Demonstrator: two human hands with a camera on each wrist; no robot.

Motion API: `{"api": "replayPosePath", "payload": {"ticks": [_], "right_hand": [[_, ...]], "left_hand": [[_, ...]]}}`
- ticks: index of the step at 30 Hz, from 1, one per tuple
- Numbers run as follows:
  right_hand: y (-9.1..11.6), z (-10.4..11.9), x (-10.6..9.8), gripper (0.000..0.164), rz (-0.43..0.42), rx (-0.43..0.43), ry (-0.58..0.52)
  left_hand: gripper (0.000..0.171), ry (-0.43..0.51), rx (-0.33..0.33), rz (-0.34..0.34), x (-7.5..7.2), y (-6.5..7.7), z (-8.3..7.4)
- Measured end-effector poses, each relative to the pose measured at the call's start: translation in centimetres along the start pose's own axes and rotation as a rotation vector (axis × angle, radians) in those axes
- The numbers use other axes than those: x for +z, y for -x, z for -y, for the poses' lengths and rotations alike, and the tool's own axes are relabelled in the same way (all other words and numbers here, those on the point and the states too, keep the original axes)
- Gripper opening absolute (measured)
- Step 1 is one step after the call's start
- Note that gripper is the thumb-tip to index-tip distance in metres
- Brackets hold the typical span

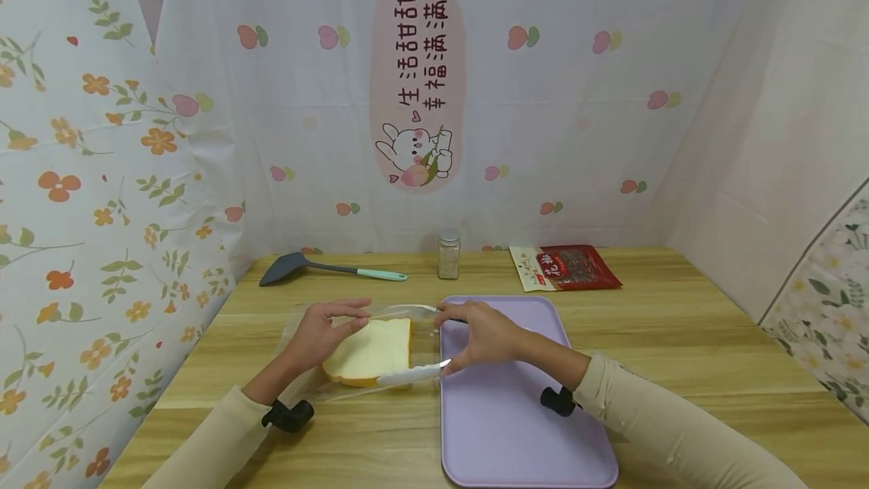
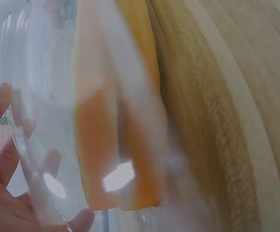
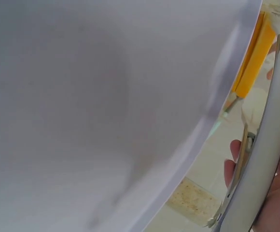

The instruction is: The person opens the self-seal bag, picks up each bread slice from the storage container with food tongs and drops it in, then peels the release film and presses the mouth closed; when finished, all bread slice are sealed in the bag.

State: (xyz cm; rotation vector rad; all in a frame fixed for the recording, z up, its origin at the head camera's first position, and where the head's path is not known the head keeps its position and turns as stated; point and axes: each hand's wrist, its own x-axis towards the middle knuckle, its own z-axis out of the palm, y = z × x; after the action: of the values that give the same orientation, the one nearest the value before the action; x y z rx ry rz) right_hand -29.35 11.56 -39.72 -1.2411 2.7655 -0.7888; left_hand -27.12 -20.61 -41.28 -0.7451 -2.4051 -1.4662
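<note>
Two slices of bread (image 1: 373,352) with orange crust lie stacked in a clear plastic bag (image 1: 299,334), left of the tray. My left hand (image 1: 329,334) holds the bag at its left side, thumb and fingertips close together over the bread. Through the clear film, the left wrist view shows the fingers (image 2: 5,159) and the crust edges. My right hand (image 1: 478,334) grips a pair of tongs (image 1: 410,376), thumb on the near arm and fingers on the far one. The white arms stand apart, one along each side of the bread's right part. The right wrist view shows the metal fitting between them.
A lilac tray (image 1: 523,429) lies under my right hand and forearm. Along the back stand or lie a grey spatula (image 1: 333,269) with a mint handle, a seasoning jar (image 1: 449,255) and a red spice packet (image 1: 566,268). Printed curtains (image 1: 305,96) close off the back and sides.
</note>
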Motion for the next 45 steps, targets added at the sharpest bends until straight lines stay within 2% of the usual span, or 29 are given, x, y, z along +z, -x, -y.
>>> {"api": "replayPosePath", "payload": {"ticks": [14, 24, 32, 37, 45], "right_hand": [[0.4, 0.2, -0.2, 0.066, -0.019, -0.032, -0.005], [0.6, 0.1, -0.4, 0.047, 0.019, -0.089, -0.114], [1.0, 0.0, -0.3, 0.035, -0.010, -0.154, -0.169], [1.3, 0.1, -0.2, 0.035, -0.010, -0.137, -0.226], [2.2, 0.3, -0.1, 0.038, -0.007, -0.069, -0.216]], "left_hand": [[0.016, 0.021, -0.007, 0.004, 0.1, 0.2, 0.0], [0.015, 0.017, -0.023, 0.002, 0.1, 0.1, -0.2], [0.017, 0.011, -0.021, 0.008, 0.2, 0.1, 0.0], [0.016, 0.006, -0.019, 0.009, 0.2, 0.1, 0.0], [0.015, -0.017, -0.012, 0.011, 0.2, 0.1, -0.2]]}}
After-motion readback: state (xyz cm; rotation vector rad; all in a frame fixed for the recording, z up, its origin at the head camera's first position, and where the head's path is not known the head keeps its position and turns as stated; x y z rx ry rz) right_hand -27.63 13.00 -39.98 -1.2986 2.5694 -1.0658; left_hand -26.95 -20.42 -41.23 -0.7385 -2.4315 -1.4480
